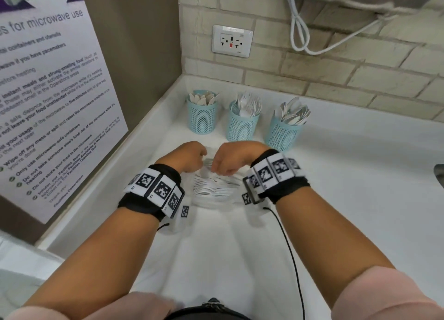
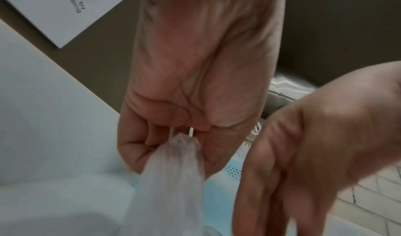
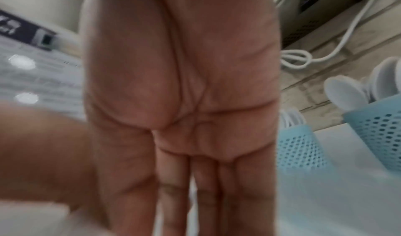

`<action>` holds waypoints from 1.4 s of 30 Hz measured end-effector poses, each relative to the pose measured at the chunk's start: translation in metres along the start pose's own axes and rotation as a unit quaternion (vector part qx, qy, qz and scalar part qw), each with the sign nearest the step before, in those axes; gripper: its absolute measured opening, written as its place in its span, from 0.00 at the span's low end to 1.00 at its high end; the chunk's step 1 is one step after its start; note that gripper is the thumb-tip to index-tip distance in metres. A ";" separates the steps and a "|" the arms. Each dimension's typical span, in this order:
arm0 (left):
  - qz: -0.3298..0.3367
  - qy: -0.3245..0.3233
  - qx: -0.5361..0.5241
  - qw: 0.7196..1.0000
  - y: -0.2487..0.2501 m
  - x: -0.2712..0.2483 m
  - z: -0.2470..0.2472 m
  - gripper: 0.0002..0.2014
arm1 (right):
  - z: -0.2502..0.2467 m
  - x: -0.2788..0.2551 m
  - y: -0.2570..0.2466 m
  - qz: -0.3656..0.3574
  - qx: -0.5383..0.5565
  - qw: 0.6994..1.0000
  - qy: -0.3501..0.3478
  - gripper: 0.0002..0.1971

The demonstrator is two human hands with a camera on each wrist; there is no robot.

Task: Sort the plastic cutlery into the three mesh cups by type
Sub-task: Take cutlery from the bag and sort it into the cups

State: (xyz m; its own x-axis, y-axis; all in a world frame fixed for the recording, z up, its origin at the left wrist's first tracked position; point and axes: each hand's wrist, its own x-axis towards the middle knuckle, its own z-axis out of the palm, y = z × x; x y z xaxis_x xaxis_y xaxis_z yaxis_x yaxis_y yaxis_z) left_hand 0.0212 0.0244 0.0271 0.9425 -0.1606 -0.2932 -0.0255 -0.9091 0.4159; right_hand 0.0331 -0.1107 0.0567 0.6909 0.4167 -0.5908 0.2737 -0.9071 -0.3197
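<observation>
Three light-blue mesh cups stand at the back of the white counter: the left cup (image 1: pixel 201 114) holds knives, the middle cup (image 1: pixel 243 124) forks, the right cup (image 1: pixel 283 133) spoons. A pile of white plastic cutlery (image 1: pixel 213 188) lies on the counter in front of them. My left hand (image 1: pixel 200 162) hovers over the pile's far end. In the left wrist view its curled fingers (image 2: pixel 134 147) grip a blurred bundle of white cutlery (image 2: pixel 173 174). My right hand (image 1: pixel 223 169) is close beside it, fingers (image 3: pixel 173 196) straight and pointing down, holding nothing I can see.
A brown side wall with a microwave-use notice (image 1: pixel 48 103) borders the counter on the left. The tiled back wall carries a power socket (image 1: pixel 231 41) and a looped white cable (image 1: pixel 300 31). A thin black wire (image 1: pixel 290 252) trails from my right wristband.
</observation>
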 end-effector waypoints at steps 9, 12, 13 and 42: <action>0.029 0.026 -0.055 0.998 -0.009 -0.004 0.000 0.29 | 0.037 0.017 0.013 0.020 -0.098 0.988 0.114 0.30; 0.035 0.039 -0.076 0.996 -0.008 -0.003 0.000 0.29 | 0.036 0.017 0.016 0.020 -0.126 0.986 0.108 0.23; 0.038 0.040 -0.081 0.995 -0.008 -0.003 0.000 0.29 | 0.037 0.016 0.016 0.022 -0.128 0.986 0.102 0.23; 0.046 0.046 -0.111 0.992 -0.012 -0.005 -0.002 0.29 | 0.041 0.013 0.020 0.013 -0.101 0.971 0.217 0.17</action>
State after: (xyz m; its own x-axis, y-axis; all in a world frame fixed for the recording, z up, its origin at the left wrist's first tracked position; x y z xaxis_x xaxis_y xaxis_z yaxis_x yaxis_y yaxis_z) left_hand 0.0179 0.0365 0.0256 0.9663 -0.1937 -0.1698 -0.0482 -0.7836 0.6194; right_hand 0.0202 -0.1212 0.0120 0.9042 0.3692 -0.2149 0.3476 -0.9283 -0.1321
